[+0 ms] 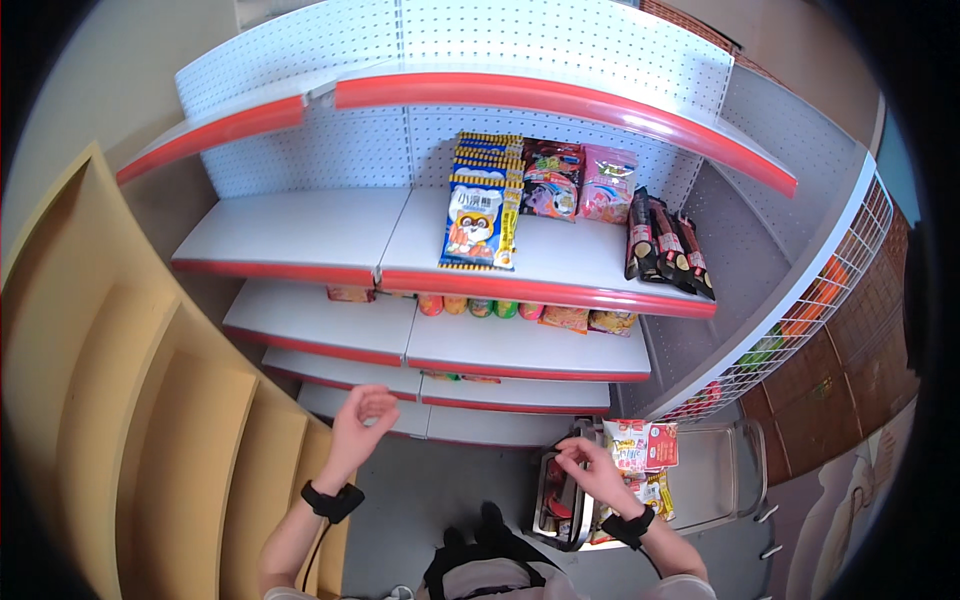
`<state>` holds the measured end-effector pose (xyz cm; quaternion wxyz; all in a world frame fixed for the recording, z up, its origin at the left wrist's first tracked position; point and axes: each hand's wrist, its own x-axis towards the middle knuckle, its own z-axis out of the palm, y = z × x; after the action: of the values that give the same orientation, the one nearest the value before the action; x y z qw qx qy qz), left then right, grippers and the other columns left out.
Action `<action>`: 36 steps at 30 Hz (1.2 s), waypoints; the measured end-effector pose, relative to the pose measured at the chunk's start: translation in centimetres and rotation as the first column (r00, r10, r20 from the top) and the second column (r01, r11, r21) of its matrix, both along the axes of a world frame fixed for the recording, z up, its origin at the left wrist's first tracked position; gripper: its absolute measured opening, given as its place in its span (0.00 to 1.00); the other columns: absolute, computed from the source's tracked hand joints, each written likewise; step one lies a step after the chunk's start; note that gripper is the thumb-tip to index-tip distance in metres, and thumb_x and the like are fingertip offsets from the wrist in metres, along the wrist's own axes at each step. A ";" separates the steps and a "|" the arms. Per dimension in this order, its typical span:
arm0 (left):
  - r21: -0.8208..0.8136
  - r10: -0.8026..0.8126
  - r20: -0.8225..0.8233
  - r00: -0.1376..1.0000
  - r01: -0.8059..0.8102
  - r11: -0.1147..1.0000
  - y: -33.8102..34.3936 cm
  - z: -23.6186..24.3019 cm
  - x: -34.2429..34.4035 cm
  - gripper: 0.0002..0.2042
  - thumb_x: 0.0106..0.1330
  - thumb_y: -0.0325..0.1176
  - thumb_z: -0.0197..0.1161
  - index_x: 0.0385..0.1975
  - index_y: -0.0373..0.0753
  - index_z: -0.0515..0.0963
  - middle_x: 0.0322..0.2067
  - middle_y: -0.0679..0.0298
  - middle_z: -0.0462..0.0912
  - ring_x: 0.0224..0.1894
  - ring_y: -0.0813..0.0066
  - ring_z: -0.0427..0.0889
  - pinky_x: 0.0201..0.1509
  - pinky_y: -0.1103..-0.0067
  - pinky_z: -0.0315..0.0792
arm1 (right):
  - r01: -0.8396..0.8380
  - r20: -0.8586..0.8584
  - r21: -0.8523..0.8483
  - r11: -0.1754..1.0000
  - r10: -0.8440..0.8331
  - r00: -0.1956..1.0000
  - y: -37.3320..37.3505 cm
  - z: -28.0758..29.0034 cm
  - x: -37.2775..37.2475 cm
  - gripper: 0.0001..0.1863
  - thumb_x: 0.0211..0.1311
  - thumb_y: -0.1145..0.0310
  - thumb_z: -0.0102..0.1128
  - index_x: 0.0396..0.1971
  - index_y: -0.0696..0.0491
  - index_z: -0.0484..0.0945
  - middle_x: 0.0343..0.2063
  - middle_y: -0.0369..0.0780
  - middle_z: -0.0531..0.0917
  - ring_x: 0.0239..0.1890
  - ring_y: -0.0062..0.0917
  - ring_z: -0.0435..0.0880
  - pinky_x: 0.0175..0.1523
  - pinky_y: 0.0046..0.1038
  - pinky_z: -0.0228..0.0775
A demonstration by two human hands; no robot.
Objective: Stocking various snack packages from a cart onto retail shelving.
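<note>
The person stands before a white shelving unit [300, 225] with red edge strips, looking down at both hands. The left hand [360, 415] is raised in front of the lower shelves with its fingers loosely curled, grasping nothing. The right hand [590, 465] reaches down and to the right over a metal basket [715, 480], its fingers pinching the edge of a red and white snack packet [640, 445] that sits among other packets in the basket (both wrists wear dark bands). Far ahead, on the upper shelf, lie a blue snack bag [475, 225], pink packets [607, 185] and dark wrapped bars [665, 245]
</note>
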<state>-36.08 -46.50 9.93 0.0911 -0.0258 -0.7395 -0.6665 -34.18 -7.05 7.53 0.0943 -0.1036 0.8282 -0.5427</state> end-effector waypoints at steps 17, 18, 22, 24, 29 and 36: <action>-0.348 -0.047 0.192 0.980 0.113 0.931 4.7 14.1 -29.1 0.50 0.42 0.39 0.78 0.64 0.28 0.54 0.57 0.43 0.66 0.60 0.57 0.68 0.63 0.69 0.65 | -0.255 0.027 0.053 0.966 0.254 0.967 -3.3 17.5 -34.1 0.40 0.56 0.53 0.66 0.58 0.67 0.61 0.46 0.48 0.75 0.33 0.24 0.82 0.35 0.22 0.77; -0.355 -0.069 0.207 0.976 0.141 0.924 4.6 13.8 -30.0 0.51 0.41 0.38 0.78 0.64 0.27 0.52 0.58 0.42 0.65 0.60 0.57 0.68 0.63 0.69 0.65 | -0.262 0.032 0.055 0.963 0.261 0.965 -4.1 17.4 -34.9 0.40 0.56 0.53 0.66 0.58 0.67 0.61 0.46 0.48 0.75 0.33 0.24 0.82 0.35 0.22 0.77; -0.287 -0.193 0.244 0.950 0.261 0.922 5.8 14.7 -32.2 0.56 0.38 0.35 0.79 0.66 0.25 0.47 0.58 0.43 0.65 0.60 0.58 0.69 0.62 0.70 0.65 | -0.372 0.180 0.196 0.907 0.340 0.923 -6.0 17.2 -37.6 0.51 0.49 0.48 0.71 0.59 0.71 0.55 0.49 0.56 0.73 0.31 0.25 0.83 0.32 0.21 0.77; -0.295 -0.234 0.275 0.933 0.313 0.903 6.1 15.1 -32.3 0.56 0.38 0.33 0.79 0.66 0.27 0.46 0.57 0.46 0.69 0.59 0.61 0.70 0.61 0.71 0.67 | -0.419 0.090 0.161 0.894 0.410 0.908 -6.5 17.3 -37.3 0.50 0.49 0.47 0.71 0.58 0.70 0.56 0.49 0.57 0.74 0.30 0.26 0.83 0.30 0.21 0.75; -0.251 -0.255 0.275 0.927 0.325 0.912 5.9 15.4 -32.8 0.54 0.37 0.32 0.79 0.65 0.28 0.50 0.53 0.48 0.72 0.57 0.62 0.72 0.59 0.72 0.69 | -0.517 0.101 0.114 0.849 0.507 0.856 -7.6 17.6 -38.2 0.46 0.50 0.49 0.71 0.57 0.66 0.58 0.46 0.53 0.76 0.33 0.26 0.82 0.31 0.21 0.75; -0.298 -0.253 0.211 0.944 0.309 0.903 6.1 15.7 -32.6 0.50 0.36 0.32 0.80 0.62 0.27 0.55 0.49 0.50 0.76 0.52 0.65 0.76 0.55 0.73 0.73 | -0.484 -0.028 0.024 0.875 0.485 0.874 -7.8 17.7 -37.1 0.36 0.52 0.61 0.69 0.54 0.63 0.60 0.41 0.45 0.81 0.32 0.24 0.81 0.34 0.24 0.75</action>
<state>-68.69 -40.45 25.68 -0.0742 -0.0912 -0.8331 -0.5405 -71.28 -14.88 25.22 0.2144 -0.3158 0.7817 -0.4932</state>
